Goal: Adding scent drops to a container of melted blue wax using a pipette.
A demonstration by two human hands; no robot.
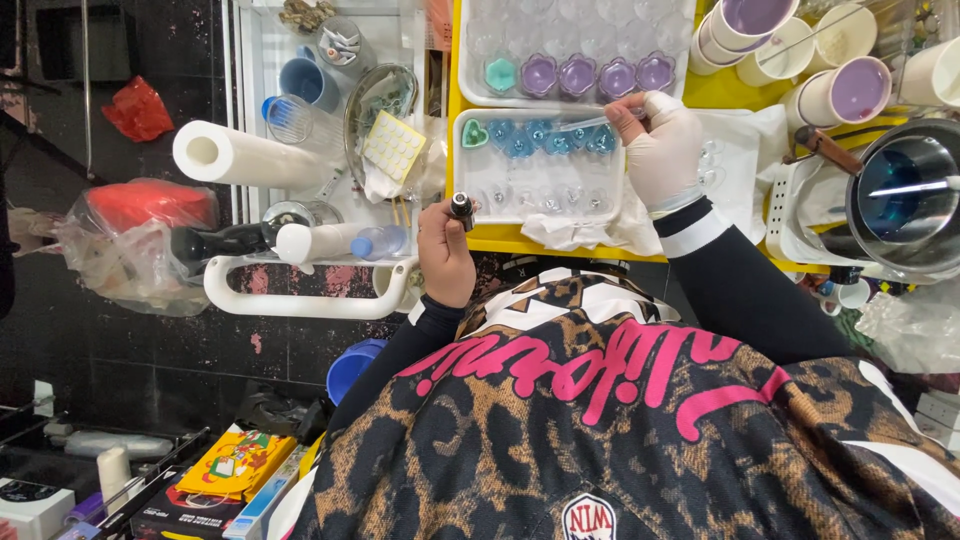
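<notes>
My left hand, bare, is shut on a small dark bottle with a silver top, held upright at the yellow table's near edge. My right hand, in a white glove, pinches a clear pipette whose tip lies over a row of blue shapes in a clear mould tray. A teal heart sits at the left end of that row. Behind it, a second mould tray holds a teal piece and several purple pieces.
White cups with purple liquid stand at the back right, beside a steel pot of blue liquid. A paper towel roll, bottles and a glass bowl fill a white rack on the left. White tissue lies under my right wrist.
</notes>
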